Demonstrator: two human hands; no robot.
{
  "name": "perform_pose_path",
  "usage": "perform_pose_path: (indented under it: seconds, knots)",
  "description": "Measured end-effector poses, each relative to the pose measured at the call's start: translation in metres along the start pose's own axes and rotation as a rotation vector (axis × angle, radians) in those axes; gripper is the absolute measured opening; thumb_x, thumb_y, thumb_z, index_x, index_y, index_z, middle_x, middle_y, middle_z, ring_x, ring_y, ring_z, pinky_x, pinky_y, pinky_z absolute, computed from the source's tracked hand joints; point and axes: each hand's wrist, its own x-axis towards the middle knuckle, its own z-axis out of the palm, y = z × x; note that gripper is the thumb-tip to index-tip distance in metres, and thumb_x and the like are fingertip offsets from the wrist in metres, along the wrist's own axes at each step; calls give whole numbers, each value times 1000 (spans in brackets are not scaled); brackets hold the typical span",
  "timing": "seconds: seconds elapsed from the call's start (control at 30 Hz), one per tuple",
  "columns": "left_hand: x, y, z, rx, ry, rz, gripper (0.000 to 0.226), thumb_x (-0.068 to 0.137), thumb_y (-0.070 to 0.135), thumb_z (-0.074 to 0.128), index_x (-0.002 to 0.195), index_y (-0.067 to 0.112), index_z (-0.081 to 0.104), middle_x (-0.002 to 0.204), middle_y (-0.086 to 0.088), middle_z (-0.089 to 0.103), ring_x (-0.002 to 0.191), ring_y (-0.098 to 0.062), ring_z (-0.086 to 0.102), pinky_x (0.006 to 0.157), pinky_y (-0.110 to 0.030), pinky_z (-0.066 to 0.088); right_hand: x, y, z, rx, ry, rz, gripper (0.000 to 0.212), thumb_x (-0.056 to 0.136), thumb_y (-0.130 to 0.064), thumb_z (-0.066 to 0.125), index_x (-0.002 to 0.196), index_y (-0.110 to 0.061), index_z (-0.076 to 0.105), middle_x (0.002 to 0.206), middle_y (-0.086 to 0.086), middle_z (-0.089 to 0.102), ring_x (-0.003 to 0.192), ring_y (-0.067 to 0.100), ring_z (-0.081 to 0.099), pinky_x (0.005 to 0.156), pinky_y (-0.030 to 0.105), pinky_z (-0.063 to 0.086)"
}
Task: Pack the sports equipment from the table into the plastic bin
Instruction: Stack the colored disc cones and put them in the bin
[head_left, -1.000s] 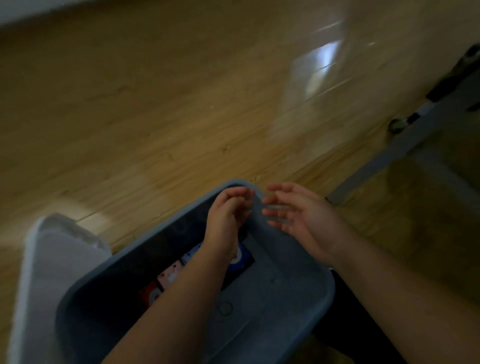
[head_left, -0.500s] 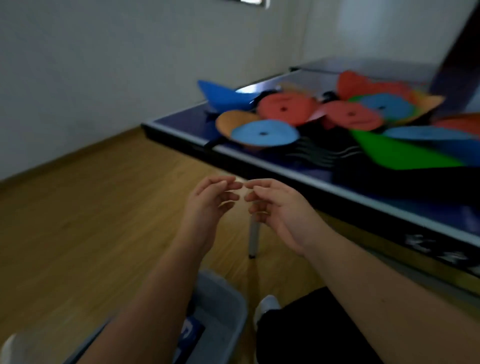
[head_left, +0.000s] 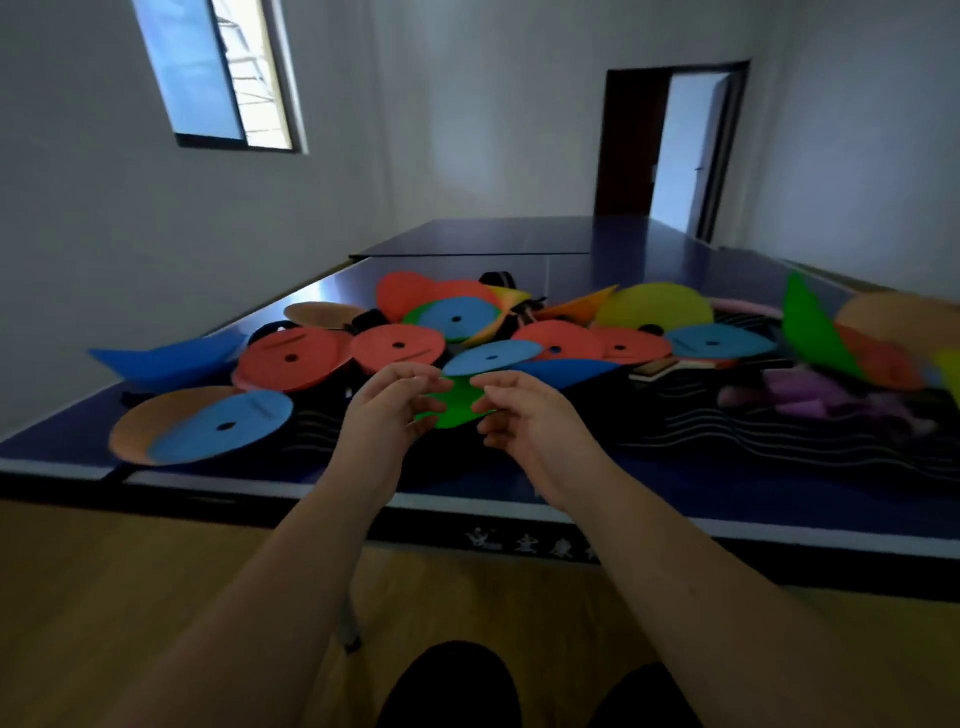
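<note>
Discs (head_left: 397, 345), flat, centre-holed, red, blue, green, on table (head_left: 571, 244); left hand (head_left: 384, 415), right hand (head_left: 530, 421) loose, each grip empty.

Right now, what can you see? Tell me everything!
Table: one, dark blue, middle of room.
Flat discs: many, red, blue, orange, green, yellow, piled on the table's near end.
Green disc: one, front middle of the pile.
Black cloth: one, white wavy lines, table's right side.
Purple thing: one, blurred, on the cloth.
Window: one, upper left wall.
Doorway: one, open, far wall.
Floor: brown wood, under table.
Left hand: one, empty, loosely curled, before the green disc.
Right hand: one, empty, beside the left.
</note>
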Motion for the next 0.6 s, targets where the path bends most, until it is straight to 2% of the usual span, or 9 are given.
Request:
perform_pose_path:
  seconds: [0.1, 0.2, 0.27, 0.37, 0.43, 0.53, 0.6]
  knots:
    - [19, -11, 28, -18, -21, -39, 19, 95, 5, 50, 86, 12, 66, 90, -8, 73, 71, -16, 62, 67, -28, 46, 7, -8, -30, -17, 52, -17, 18, 100, -6, 50, 102, -10, 67, 81, 5, 64, 66, 15, 57, 62, 26, 48]
    - [33, -18, 49, -52, -56, -70, 16, 95, 4, 50, 91, 7, 65, 96, -12, 72, 75, -20, 63, 69, -30, 51, 17, -14, -54, -120, 134, -46, 18, 99, -6, 50, 100, -11, 68, 82, 6, 64, 68, 16, 56, 64, 27, 49]
    - [42, -21, 62, -112, -115, -90, 15, 96, 4, 48, 102, 1, 62, 104, -16, 71, 84, -25, 66, 74, -33, 58, 26, -18, -68, -256, 208, -69, 17, 99, -7, 51, 99, -12, 68, 84, 6, 64, 70, 15, 57, 65, 26, 49]
    - [53, -23, 85, -160, -209, -118, 25, 98, 6, 46, 116, -3, 59, 118, -21, 67, 101, -31, 66, 87, -39, 58, 41, -25, -89, -367, 314, -104, 15, 98, -8, 52, 97, -14, 67, 84, 4, 64, 70, 12, 58, 62, 21, 49]
    - [61, -23, 103, -143, -239, -129, 29, 98, 6, 46, 122, -6, 58, 122, -21, 65, 110, -34, 65, 85, -37, 60, 50, -27, -101, -377, 357, -110, 13, 98, -10, 53, 97, -13, 65, 84, 4, 64, 70, 13, 58, 61, 21, 48]
    - [75, -32, 132, -89, -224, -144, 19, 99, 4, 48, 110, -3, 62, 113, -19, 66, 106, -32, 66, 78, -34, 59, 58, -27, -119, -360, 395, -86, 12, 99, -12, 53, 101, -10, 64, 85, 6, 63, 70, 14, 58, 60, 22, 48]
    - [82, -42, 146, -64, -187, -179, 15, 98, 2, 48, 101, 1, 63, 108, -16, 66, 98, -27, 66, 81, -37, 59, 57, -24, -129, -359, 417, -72, 11, 99, -14, 54, 99, -11, 64, 86, 6, 63, 70, 14, 58, 58, 20, 48]
